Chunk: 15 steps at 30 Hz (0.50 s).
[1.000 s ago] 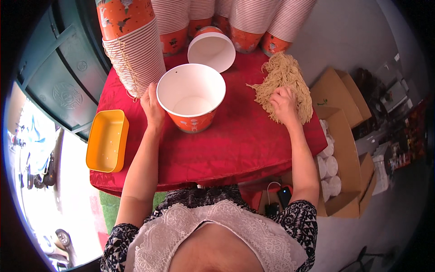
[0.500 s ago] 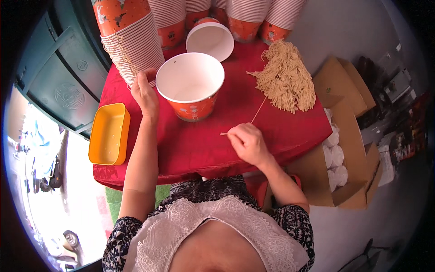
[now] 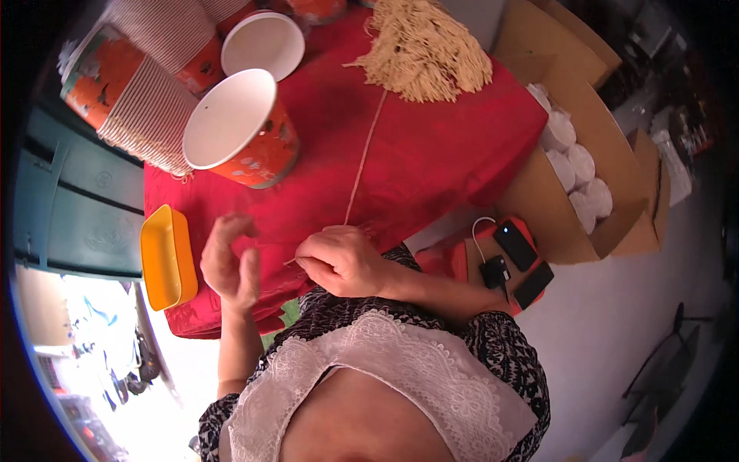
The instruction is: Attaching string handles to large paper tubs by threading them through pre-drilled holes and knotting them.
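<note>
My right hand [image 3: 340, 260] is closed near the table's front edge, pinching a thin tan string [image 3: 365, 160]. A short end of it sticks out past my fingers on the left; the rest runs taut to a heap of tan strings [image 3: 428, 52] at the far side. Just left of it, my left hand [image 3: 231, 266] is held up, slightly blurred, fingers apart and holding nothing. Beyond my hands a large white-lined orange paper bucket [image 3: 265, 154] stands upright, its mouth open. Left of that leans a tall stack of nested paper buckets [image 3: 146, 108], with strings hanging along its rims.
Another paper bucket [image 3: 263, 46] lies tipped behind, near more stacks. A yellow plastic tray [image 3: 168, 258] sits at the left edge of the red tablecloth [image 3: 454, 154]. To the right are a cardboard box [image 3: 616, 177] of white rolls and a phone [image 3: 516, 245] on a red stool.
My left hand has left the bucket stack and come nearer, beside my right. My right hand has moved left and nearer, drawing the string farther out of the heap. The view has turned.
</note>
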Tool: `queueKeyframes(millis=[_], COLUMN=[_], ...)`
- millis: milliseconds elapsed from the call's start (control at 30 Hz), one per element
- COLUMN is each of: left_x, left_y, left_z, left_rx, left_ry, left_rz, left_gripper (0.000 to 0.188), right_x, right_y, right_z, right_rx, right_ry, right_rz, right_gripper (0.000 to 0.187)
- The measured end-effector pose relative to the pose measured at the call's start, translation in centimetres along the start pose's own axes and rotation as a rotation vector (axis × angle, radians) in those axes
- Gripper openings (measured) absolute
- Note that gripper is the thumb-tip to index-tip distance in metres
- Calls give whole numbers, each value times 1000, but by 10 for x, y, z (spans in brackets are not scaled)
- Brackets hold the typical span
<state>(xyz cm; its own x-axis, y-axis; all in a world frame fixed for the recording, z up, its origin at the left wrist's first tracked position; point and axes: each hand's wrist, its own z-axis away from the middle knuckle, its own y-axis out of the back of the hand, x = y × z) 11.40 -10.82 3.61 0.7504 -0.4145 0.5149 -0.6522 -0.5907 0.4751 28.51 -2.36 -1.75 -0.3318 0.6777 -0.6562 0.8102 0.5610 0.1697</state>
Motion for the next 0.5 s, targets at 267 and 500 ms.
queueKeyframes(millis=[267,500], left_x=[-2,19], left_y=[-9,-5], left_z=[53,75], left_rx=[-101,-111], left_ry=[311,285], left_rz=[25,-12], left_gripper=[35,35], right_x=[-7,-17], right_y=[-22,-29], right_z=[34,49], right_rx=[7,30], right_ry=[-20,-17], right_rz=[-47,-81], right_gripper=[10,10])
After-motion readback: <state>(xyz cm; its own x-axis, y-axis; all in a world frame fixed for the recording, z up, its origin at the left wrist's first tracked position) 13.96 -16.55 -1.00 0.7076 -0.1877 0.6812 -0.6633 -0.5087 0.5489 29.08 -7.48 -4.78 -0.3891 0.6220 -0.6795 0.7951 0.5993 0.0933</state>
